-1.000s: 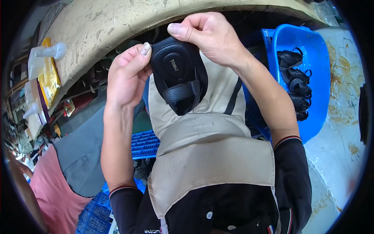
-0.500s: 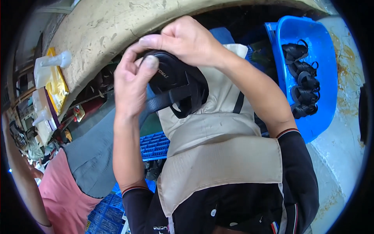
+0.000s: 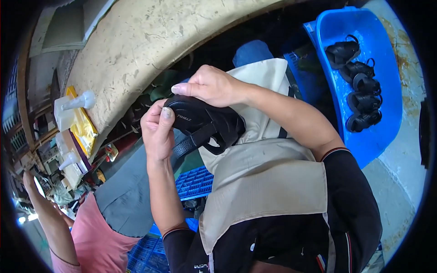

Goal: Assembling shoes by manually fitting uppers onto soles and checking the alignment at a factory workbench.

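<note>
A black sandal (image 3: 193, 119) with a wide strap is held above my lap, its insole facing up. My left hand (image 3: 157, 134) is closed on its left end, the thumb on top of the edge and the fingers underneath. My right hand (image 3: 210, 87) grips the far edge near that same end, the thumb lying along the rim and the other fingers curled out of sight. Toward my body, a loose black strap (image 3: 200, 136) crosses the sandal, and its outer end hangs past the side.
A worn beige worktable (image 3: 132, 50) curves across the far side, with plastic bottles (image 3: 79, 101) and a yellow packet (image 3: 84, 134) at its left. On the right, a blue tub (image 3: 382, 113) holds several black sandals (image 3: 364, 101). A person in pink (image 3: 100, 232) is at lower left.
The view has shifted, so the table and my hands sit lower in the picture. My right hand has eased back along the rim, and more of the sandal's end shows. Both hands keep hold.
</note>
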`<state>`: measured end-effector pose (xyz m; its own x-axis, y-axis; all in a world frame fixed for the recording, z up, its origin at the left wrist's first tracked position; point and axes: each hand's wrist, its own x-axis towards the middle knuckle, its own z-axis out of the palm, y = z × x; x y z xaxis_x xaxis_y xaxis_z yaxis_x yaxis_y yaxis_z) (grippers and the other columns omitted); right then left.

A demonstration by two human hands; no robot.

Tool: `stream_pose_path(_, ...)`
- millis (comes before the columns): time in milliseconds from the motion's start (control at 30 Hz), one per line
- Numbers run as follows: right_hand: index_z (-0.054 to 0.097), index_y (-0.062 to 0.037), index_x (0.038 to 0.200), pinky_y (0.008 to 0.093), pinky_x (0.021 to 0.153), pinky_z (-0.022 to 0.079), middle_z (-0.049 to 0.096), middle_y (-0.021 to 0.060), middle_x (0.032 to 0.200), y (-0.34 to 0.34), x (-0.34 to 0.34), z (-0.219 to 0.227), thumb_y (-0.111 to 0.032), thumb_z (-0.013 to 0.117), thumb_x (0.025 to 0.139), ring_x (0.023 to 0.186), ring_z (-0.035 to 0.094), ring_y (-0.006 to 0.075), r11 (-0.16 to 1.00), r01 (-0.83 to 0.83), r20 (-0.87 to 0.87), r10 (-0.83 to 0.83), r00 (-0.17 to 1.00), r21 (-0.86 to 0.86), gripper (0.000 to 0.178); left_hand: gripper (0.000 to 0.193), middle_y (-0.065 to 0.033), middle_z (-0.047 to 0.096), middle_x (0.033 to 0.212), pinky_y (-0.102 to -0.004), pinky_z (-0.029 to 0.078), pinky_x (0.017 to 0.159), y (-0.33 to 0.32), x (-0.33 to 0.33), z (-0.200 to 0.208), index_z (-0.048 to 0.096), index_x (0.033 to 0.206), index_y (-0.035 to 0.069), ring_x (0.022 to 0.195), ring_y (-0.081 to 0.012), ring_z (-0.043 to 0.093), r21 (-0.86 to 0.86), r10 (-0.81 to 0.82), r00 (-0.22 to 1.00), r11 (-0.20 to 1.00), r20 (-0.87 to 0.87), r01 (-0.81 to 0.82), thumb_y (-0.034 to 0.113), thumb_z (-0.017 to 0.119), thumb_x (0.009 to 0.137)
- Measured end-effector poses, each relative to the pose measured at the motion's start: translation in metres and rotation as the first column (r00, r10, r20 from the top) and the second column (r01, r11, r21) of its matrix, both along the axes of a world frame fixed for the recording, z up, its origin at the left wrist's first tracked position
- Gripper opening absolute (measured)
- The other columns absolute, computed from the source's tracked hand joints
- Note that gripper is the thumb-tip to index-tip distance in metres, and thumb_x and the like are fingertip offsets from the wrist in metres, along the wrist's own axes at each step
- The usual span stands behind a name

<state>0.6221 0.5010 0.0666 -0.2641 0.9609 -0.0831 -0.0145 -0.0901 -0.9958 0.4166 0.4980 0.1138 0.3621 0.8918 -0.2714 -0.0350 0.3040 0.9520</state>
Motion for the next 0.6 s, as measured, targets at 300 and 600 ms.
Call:
stream_pose_path(300, 0.050, 0.0012, 0.058, 0.0279, 0.046, 0.030, 0.038, -0.0045, 0.054, 0.004, -0.014, -0.032, -0.025, 0.053, 0.103, 0.052, 0.030, 0.0085, 1.000, -0.007, -0.199, 0.013, 0.980, 0.029, 0.052, 0.025, -0.0085, 0.071, 0.095, -0.0191, 0.047, 0.075, 0.003, 0.007, -0.003, 0.068, 0.110, -0.006, 0.077, -0.0103, 0.060, -0.067, 0.016, 1.000, 0.998, -0.010, -0.017, 0.016, 0.065, 0.097)
stream_pose_path(600, 0.068, -0.0017, 0.081, 0.0265, 0.061, 0.046, 0.059, 0.0009, 0.063, -0.007, 0.002, 0.013, -0.048, 0.055, 0.100, 0.061, 0.049, 0.0130, 0.994, 0.018, -0.084, -0.008, 0.996, 0.110, 0.051, 0.042, -0.0096, 0.072, 0.093, -0.0211, 0.051, 0.075, 0.037, 0.010, 0.030, 0.066, 0.120, -0.004, 0.075, -0.0119, 0.063, -0.229, -0.212, 0.849, 0.967, -0.483, 0.111, 0.031, 0.067, 0.097)
